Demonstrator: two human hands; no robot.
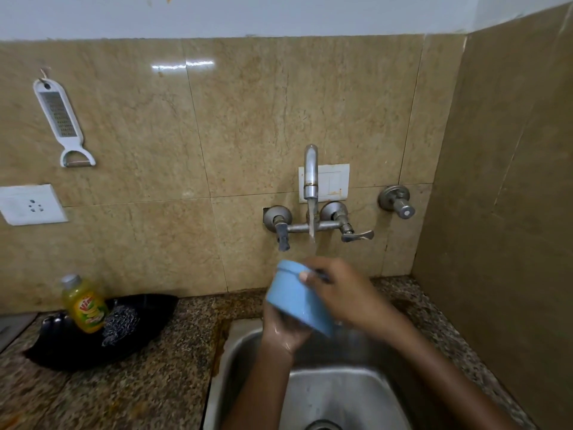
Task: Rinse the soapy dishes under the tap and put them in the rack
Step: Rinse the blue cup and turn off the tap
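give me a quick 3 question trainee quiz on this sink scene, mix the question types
1. True or false: water is running from the tap onto the blue container.
2. Which hand supports the blue container from below?
A. left hand
B. right hand
C. neither
3. Fill in: the yellow dish soap bottle stands in a black ____ beside a steel scrubber.

Key: 1 true. 2 A; the right hand's fingers rest on top of it. 3 tray.
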